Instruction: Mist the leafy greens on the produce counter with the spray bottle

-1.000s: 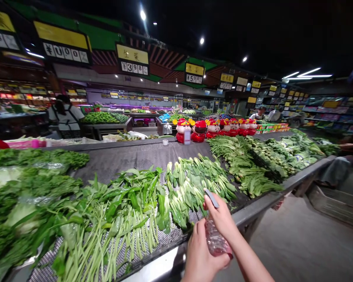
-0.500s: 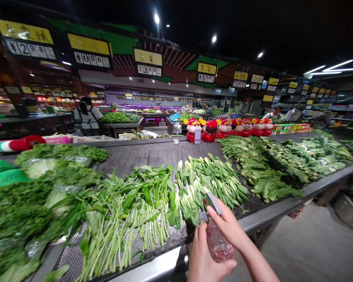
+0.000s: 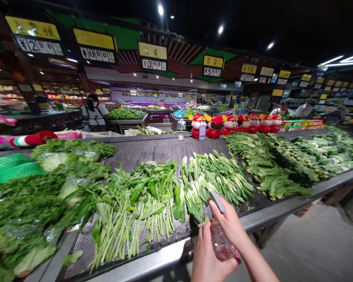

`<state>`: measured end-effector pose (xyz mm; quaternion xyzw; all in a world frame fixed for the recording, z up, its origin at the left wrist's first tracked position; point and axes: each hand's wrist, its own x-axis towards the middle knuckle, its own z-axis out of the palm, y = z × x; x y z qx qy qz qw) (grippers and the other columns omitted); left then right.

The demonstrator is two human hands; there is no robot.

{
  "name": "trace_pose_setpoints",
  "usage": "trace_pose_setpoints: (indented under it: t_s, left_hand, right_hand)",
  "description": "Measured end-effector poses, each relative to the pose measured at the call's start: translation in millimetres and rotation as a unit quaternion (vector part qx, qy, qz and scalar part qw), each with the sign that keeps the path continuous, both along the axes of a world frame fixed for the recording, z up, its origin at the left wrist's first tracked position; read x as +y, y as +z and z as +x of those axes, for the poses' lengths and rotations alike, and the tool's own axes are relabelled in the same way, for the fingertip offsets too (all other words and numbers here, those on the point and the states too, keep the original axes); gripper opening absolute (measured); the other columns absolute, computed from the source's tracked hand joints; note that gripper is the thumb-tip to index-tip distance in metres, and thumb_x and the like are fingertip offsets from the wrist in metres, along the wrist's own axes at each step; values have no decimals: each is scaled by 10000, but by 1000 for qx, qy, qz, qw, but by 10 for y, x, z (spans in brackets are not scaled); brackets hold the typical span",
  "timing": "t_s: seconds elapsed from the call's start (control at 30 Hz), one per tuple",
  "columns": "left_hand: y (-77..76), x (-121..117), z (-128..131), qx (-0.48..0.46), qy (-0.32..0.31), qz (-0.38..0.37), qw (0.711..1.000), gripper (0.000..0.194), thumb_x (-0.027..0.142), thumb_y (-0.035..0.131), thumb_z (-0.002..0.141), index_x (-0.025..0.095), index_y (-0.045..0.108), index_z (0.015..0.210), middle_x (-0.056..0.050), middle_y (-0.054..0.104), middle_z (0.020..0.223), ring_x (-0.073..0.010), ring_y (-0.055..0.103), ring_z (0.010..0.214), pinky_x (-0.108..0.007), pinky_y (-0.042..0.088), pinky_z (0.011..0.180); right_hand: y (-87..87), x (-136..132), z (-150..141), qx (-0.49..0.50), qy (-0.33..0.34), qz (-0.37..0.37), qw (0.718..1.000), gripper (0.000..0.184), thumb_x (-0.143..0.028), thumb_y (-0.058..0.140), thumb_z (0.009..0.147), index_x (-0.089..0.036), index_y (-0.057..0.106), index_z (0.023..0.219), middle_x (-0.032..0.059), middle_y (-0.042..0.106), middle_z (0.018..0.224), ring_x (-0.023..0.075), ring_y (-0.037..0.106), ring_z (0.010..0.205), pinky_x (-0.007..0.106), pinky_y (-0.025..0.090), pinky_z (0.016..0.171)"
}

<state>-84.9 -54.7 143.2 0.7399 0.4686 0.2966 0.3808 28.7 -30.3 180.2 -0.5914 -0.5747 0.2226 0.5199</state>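
Your right hand (image 3: pixel 230 221) is clamped round the upper end of a clear bottle (image 3: pixel 222 243), thumb and fingers closed at the grey top (image 3: pixel 217 201); the exact finger spread on the far side is hidden, can't tell. Your left hand (image 3: pixel 208 254) grips the lower body: fingers (image 3: pixel 205 232) bent together along its left side, thumb reaching across under the base on the right. Bottle leans, grey top up and to the left, reddish base down and to the right, held up in front of the stand's metal edge (image 3: pixel 155 260).

Right wrist looks nearly straight, bare forearm slanting in from the lower right; left hand rises from the bottom of the view, sitting lower than your right one, back of the hand toward you.

Just beyond the grey top: bunched short greens (image 3: pixel 217 176). Left of them, long-stemmed greens (image 3: pixel 129 219) on a mesh mat (image 3: pixel 85 244); farther left, curly lettuce (image 3: pixel 41 199) and green netting (image 3: pixel 14 168). Red figurines (image 3: pixel 214 127) line the back edge, price signs (image 3: pixel 153 56) hang above, and a person in white (image 3: pixel 94 111) stands behind.
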Motion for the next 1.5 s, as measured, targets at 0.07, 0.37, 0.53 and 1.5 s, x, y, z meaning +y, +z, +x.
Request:
trace_pose_setpoints:
  t_s: [0.07, 0.37, 0.53, 1.5]
  left_hand:
    - [-40, 8, -2, 19, 3, 10, 1000, 842, 296, 670, 502, 135, 322, 1252, -132, 444, 1257, -286, 420, 1169, -360, 328, 998]
    - [-56, 16, -61, 59, -6, -13, 998, 873, 323, 647, 565, 119, 254, 1317, -139, 351, 1356, -274, 317, 1255, -369, 245, 1055]
    - [-38, -24, -85, 49, -15, -5, 999, 866, 329, 660, 574, 133, 257, 1315, -105, 377, 1331, -250, 327, 1237, -334, 231, 1056]
    - [-315, -404, 242, 79, -93, -71, 990, 609, 320, 695, 456, 160, 445, 987, -74, 499, 981, -285, 451, 1011, -389, 313, 947]
  right_hand:
    - [6, 25, -12, 8, 0, 6, 1000, 397, -423, 422, 870, -182, 519, 1171, 76, 619, 1080, 213, 574, 987, 350, 426, 895]
    - [-16, 107, -47, 9, 2, 13, 1000, 381, -433, 427, 859, -173, 556, 1105, 61, 651, 906, 204, 603, 812, 323, 466, 759]
    - [-14, 88, -56, 4, -10, 3, 1000, 361, -455, 407, 864, -180, 574, 1028, 53, 636, 839, 193, 586, 744, 302, 456, 697]
    - [-526, -484, 295, -17, -48, -89, 995, 395, -474, 414, 859, -189, 612, 1048, 71, 657, 964, 215, 606, 899, 317, 463, 828]
